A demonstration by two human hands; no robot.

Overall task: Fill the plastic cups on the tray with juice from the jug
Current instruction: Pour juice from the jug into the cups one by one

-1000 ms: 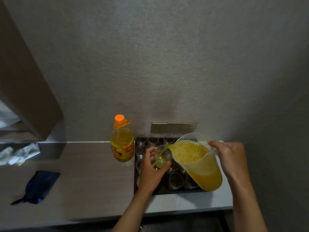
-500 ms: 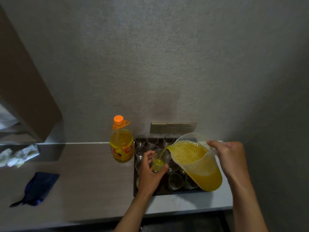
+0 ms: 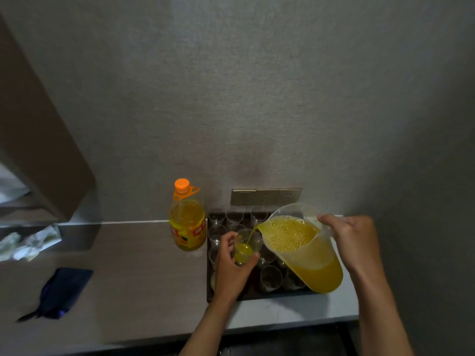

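- Left hand (image 3: 232,268) wrapped around one clear plastic cup (image 3: 247,246), thumb and fingers curled on its wall; cup held above the dark tray (image 3: 257,297), partly filled with yellow juice.
- Right hand (image 3: 349,242) clenched on the handle side of the translucent jug (image 3: 305,250); handle itself mostly hidden by the fingers.
- Jug tilted to the left, spout just over the held cup's rim; thin stream of juice (image 3: 249,236) running from spout into cup.
- Jug holding frothy orange juice, roughly half full, body hanging over the right part of the tray.
- Tray resting on the grey counter (image 3: 123,278) against the wall; rows of clear cups (image 3: 270,278) standing in it, those in plain view looking unfilled, some hidden behind hand and jug.
- Juice bottle (image 3: 187,222) with orange cap upright just left of the tray, touching or nearly touching its edge; cannot tell which.
- Dark blue pouch (image 3: 63,291) lying on the counter well to the left.
- Socket panel (image 3: 266,196) on the wall behind the tray.
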